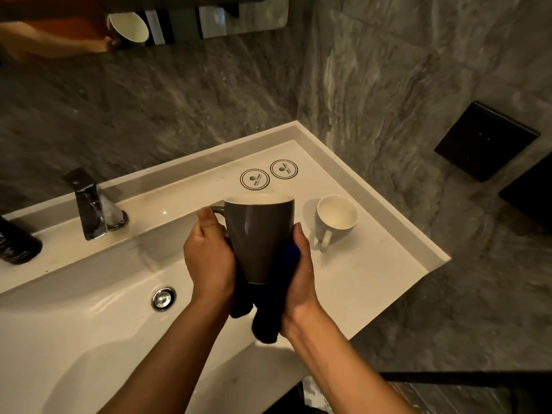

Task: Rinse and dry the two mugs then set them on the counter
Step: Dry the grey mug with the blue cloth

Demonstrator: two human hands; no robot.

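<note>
While both hands work at the front edge of the table [373,276], a dark grey mug [258,240] is held upright between them, above the seam where the sink basin [89,324] meets the flat surface. Left hand [209,258] is wrapped onto the mug's left side, thumb up by the handle. Right hand [300,273] presses a dark blue cloth [263,318] against the mug's right side and base; its fingers are closed over cloth and mug together. The cloth hangs down below the mug in two dark lobes.

Second mug [334,222], paler grey with a white interior, stands upright on the table just right of the held one, handle toward the viewer, apart from both hands. Its inside looks empty.

Two round printed coasters [268,174] lie side by side on the table behind the mugs, near the raised back rim.

Chrome tap [89,204] stands at the back of the basin, left; no water visible from it. Drain plug [163,298] sits in the basin floor. A dark bottle [18,243] lies at the far left edge.

Grey marbled wall behind; a mirror [143,22] at top reflects the mug and an arm. Black wall panel [487,141] at right.
</note>
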